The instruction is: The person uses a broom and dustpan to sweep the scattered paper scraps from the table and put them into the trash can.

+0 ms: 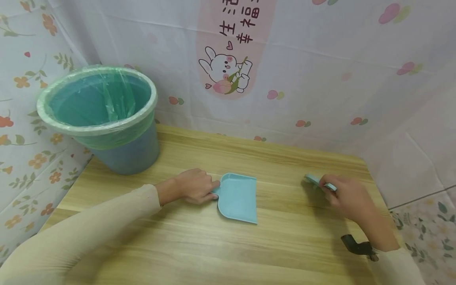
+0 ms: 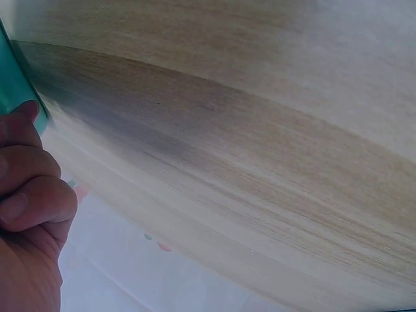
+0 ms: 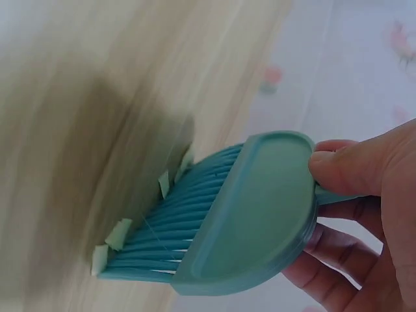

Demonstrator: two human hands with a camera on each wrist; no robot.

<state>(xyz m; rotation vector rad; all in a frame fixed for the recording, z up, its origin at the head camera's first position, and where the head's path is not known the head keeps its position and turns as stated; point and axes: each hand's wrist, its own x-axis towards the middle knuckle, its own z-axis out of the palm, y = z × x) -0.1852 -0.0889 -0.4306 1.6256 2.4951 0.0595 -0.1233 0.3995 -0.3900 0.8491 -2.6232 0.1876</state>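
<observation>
My left hand [image 1: 195, 186] grips the short handle of a light blue dustpan [image 1: 238, 199], which lies on the wooden table with its straight edge facing right. In the left wrist view the curled fingers [image 2: 40, 198] show beside a teal bit of the dustpan [image 2: 14, 81]. Over to the right, my right hand [image 1: 350, 198] holds a small hand brush [image 3: 253, 208] by its handle, thumb on the near side. Its teal bristles point down at the tabletop. Several pale scraps [image 3: 119, 234] sit along the bristle tips in the right wrist view.
A blue bin [image 1: 124, 158] lined with a green plastic bag [image 1: 119, 95] stands at the table's back left corner. Printed cloth [image 1: 303, 79] hangs behind the wooden table [image 1: 228, 253]. A dark strap piece [image 1: 356, 246] sits at my right wrist.
</observation>
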